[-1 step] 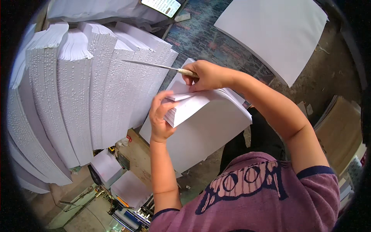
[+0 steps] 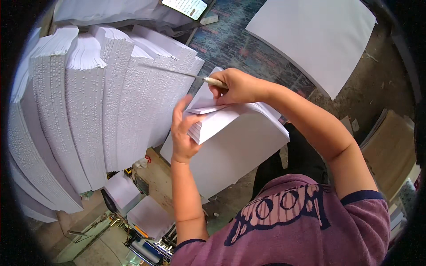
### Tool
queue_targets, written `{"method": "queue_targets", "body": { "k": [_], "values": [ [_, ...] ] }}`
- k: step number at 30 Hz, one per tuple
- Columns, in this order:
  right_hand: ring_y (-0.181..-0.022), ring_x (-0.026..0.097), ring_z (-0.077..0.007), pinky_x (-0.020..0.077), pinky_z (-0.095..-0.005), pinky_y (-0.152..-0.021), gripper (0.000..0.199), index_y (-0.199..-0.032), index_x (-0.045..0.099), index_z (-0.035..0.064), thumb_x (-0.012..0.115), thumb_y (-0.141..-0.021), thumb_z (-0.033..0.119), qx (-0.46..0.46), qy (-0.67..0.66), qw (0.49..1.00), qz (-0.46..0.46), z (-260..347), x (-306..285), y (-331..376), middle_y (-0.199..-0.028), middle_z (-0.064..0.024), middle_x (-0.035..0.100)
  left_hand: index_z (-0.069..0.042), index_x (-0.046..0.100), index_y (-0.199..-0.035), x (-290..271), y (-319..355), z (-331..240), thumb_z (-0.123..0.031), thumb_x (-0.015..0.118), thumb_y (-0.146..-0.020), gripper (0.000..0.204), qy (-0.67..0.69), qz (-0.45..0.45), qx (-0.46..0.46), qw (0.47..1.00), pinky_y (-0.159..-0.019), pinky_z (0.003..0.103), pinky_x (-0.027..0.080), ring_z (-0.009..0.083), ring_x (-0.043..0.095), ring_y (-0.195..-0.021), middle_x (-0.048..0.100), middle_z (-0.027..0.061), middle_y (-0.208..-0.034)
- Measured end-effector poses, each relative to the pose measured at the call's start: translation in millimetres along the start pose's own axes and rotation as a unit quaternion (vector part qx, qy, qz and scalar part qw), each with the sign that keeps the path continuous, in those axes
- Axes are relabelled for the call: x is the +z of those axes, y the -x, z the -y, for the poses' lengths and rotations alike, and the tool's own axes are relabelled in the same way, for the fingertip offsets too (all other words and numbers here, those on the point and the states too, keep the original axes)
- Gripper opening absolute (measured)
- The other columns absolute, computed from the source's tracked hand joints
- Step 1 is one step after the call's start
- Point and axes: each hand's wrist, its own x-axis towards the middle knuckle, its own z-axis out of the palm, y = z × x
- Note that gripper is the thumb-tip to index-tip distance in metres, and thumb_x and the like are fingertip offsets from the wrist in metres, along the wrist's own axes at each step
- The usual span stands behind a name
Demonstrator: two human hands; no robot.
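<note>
With my left hand I grip the edge of a bent-up bunch of white paper sheets. One finger reaches in between the layers, and the index finger is raised, blurred, off the edge. My right hand is closed round the pale handle of an awl, while its fingertips press on the folded paper. The awl's long thin metal shaft points left toward the upright stacks. Below the bent sheets lies a flat pile of white paper, close to my lap.
Tall stacks of paper with raised dots stand at the left. A large white paper pile lies at the upper right of the dark patterned table. A lit phone is at the top. Small machinery sits lower left.
My left index finger has lifted away from the paper's edge, and the left hand has shifted very slightly left. The right hand and awl are almost unmoved; the shaft is now blurred.
</note>
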Motion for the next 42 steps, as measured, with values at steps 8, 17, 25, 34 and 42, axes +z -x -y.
{"method": "queue_targets", "body": {
  "k": [8,17,25,34,42],
  "values": [
    [-0.079,0.061,-0.0118,0.0471,-0.0267,-0.074,0.014,-0.097,0.054,0.0006,0.059,-0.085,0.005,-0.009,0.038,0.984,-0.176,4.3,-16.2,20.4,-0.078,-0.0055,0.059,-0.002,0.057,-0.108,-1.2,-51.0,19.8,-0.007,0.082,-0.063,0.052,0.235,0.141,-0.264,0.925,-0.074,0.03,0.048,0.0159,0.061,-0.081,0.064,0.0076,-0.088],
    [-0.073,0.055,-0.0105,0.0442,-0.026,-0.068,0.004,-0.089,0.051,0.0011,0.053,-0.086,0.002,0.064,0.038,0.972,-0.222,-21.7,-36.9,68.2,-0.076,-0.0037,0.056,0.003,0.062,-0.106,26.9,-60.6,64.5,-0.018,0.083,-0.061,0.054,0.061,0.166,-0.202,0.963,-0.084,0.032,0.047,0.0244,0.061,-0.099,0.062,0.0138,-0.108],
    [-0.071,0.056,-0.0149,0.0451,-0.029,-0.065,0.007,-0.085,0.053,0.0004,0.057,-0.086,0.006,0.083,0.125,0.961,-0.234,-16.9,-38.4,51.2,-0.072,-0.0077,0.058,-0.001,0.063,-0.102,9.2,-39.8,18.0,-0.004,0.079,-0.064,0.042,0.0,0.105,-0.077,0.992,-0.081,0.032,0.049,0.0239,0.063,-0.093,0.065,0.0113,-0.102],
    [-0.088,0.059,-0.0324,0.0479,-0.0411,-0.075,0.025,-0.096,0.065,0.0039,0.068,-0.074,0.016,0.022,0.355,0.929,-0.099,-21.6,-26.2,0.3,-0.091,-0.0118,0.058,-0.003,0.064,-0.095,1.1,-27.0,-4.0,0.001,0.073,-0.062,0.034,0.003,0.081,-0.077,0.994,-0.079,0.035,0.051,0.0285,0.063,-0.092,0.063,0.0132,-0.103],
    [-0.078,0.059,-0.0333,0.0458,-0.0406,-0.069,0.02,-0.081,0.061,0.0,0.065,-0.073,0.018,0.031,0.337,0.939,-0.053,-29.7,-13.9,-14.3,-0.078,-0.0143,0.056,-0.003,0.065,-0.098,-2.2,-18.0,-6.3,-0.001,0.073,-0.062,0.037,0.002,0.07,-0.07,0.995,-0.079,0.033,0.049,0.0283,0.061,-0.094,0.06,0.0159,-0.105]
  ]
}}
